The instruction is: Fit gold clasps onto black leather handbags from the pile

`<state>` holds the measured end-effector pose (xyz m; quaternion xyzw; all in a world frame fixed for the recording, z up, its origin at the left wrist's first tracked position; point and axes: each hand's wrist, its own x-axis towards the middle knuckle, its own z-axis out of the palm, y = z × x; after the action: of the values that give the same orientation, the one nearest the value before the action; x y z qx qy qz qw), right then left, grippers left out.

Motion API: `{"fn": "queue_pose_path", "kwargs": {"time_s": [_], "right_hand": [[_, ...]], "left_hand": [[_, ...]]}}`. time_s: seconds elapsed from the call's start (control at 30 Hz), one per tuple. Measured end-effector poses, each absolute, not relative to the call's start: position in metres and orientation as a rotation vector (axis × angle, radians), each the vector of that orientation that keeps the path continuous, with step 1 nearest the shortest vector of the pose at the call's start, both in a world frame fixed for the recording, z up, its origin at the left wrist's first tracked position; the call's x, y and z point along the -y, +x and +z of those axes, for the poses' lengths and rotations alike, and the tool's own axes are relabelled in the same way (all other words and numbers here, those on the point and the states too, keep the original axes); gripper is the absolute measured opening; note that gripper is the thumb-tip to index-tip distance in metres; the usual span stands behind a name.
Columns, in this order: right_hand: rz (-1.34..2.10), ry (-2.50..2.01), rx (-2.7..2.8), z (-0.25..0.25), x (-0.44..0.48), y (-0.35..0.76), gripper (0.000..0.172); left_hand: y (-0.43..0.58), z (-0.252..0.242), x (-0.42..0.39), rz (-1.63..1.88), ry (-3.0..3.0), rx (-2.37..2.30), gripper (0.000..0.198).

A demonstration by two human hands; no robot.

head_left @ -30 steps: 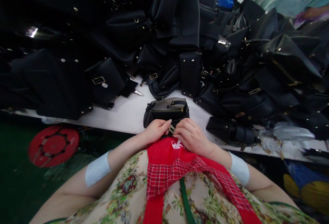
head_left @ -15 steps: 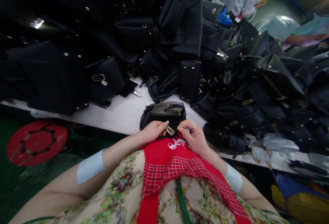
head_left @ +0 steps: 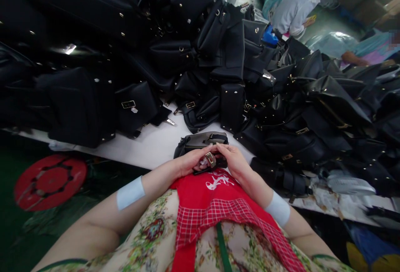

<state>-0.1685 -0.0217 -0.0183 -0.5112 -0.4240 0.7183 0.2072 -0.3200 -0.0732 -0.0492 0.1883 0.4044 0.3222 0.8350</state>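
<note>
A small black bag (head_left: 200,139) with a grey lining lies on the white table edge, close to my red apron. My left hand (head_left: 193,159) is closed at the bag's front, its fingers around the flap with a gold rectangular buckle (head_left: 210,160). From the other side, my right hand (head_left: 231,158) pinches at the top of the same flap, its fingertips touching or nearly touching those of my left hand. Some small pale material shows beside the buckle under my left fingers; what it is cannot be made out.
Black bags (head_left: 231,105) are heaped across the white table (head_left: 131,149). A red round disc (head_left: 50,182) is below the table at the left. Clear plastic (head_left: 350,184) lies at the right. Two other people (head_left: 292,9) are at the upper right.
My right hand has moved left and in against my left hand at the flap. The buckle is tilted more upright. The whole view has shifted slightly.
</note>
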Motion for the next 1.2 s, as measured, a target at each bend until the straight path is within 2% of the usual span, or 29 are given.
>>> {"fn": "queue_pose_path", "kwargs": {"time_s": [0.33, 0.6, 0.77, 0.93, 1.07, 1.2], "right_hand": [[1.986, -1.483, 1.129, -0.029, 0.028, -0.166, 0.035], [1.997, -1.280, 1.362, -0.030, 0.027, -0.156, 0.052], [2.039, -1.277, 1.310, -0.037, 0.023, -0.143, 0.064], [1.621, -1.365, 1.848, -0.047, 0.010, -0.119, 0.052], [1.308, -1.271, 2.291, -0.056, 0.012, -0.105, 0.049], [0.978, -1.224, 2.437, -0.065, 0.013, -0.101, 0.047]], "left_hand": [[-0.310, -0.042, 0.066, 0.736, 0.386, -0.890, 0.045], [-0.314, -0.053, 0.068, 0.802, 0.226, -0.822, 0.031], [-0.319, -0.058, 0.067, 0.904, 0.171, -0.907, 0.021], [-0.355, -0.060, 0.067, 1.048, 0.145, -0.986, 0.015], [-0.402, -0.061, 0.074, 1.197, 0.103, -1.030, 0.007], [-0.446, -0.063, 0.090, 1.386, 0.039, -1.098, 0.014]]}}
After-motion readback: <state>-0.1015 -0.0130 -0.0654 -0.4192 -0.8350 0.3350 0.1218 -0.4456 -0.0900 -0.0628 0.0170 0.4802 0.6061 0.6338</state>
